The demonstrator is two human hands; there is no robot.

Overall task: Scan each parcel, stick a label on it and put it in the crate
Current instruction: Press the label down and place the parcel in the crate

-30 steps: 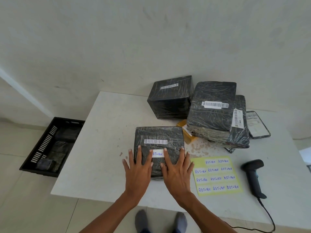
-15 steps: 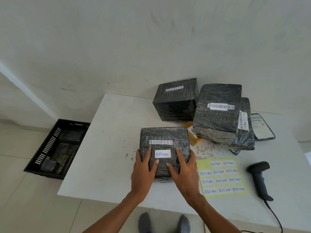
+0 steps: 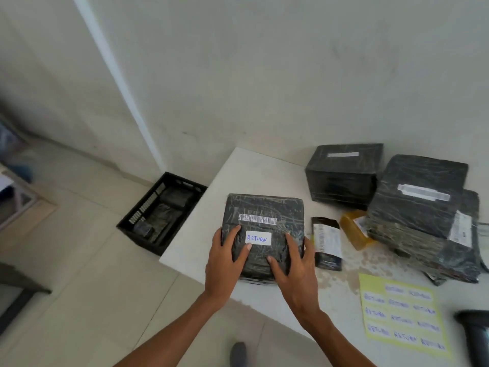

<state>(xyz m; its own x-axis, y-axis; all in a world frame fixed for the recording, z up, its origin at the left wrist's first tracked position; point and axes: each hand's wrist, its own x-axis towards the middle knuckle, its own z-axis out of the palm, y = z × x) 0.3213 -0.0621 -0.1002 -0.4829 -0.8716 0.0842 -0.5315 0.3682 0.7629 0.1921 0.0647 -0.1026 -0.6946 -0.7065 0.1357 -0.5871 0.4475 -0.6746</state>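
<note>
A black-wrapped parcel [image 3: 264, 207] with a barcode strip and a white RETURN label [image 3: 258, 238] is at the left front corner of the white table [image 3: 251, 168]. My left hand [image 3: 225, 263] grips its left near edge, thumb on top beside the label. My right hand [image 3: 296, 271] grips its right near edge, fingers curled over the side. The black crate [image 3: 148, 205] stands on the floor just left of the table and holds several dark parcels.
Right of the held parcel lie a small black pouch [image 3: 326, 242] and a yellow parcel [image 3: 354, 229]. Behind them, two black boxes [image 3: 344, 176] [image 3: 418, 197] sit on flatter parcels. The yellow label sheet [image 3: 402, 313] and the scanner [image 3: 473, 337] are at the front right.
My hands went from lying flat on the parcel's top to gripping its two sides. The parcel has moved left toward the table's corner, which uncovered the small black pouch.
</note>
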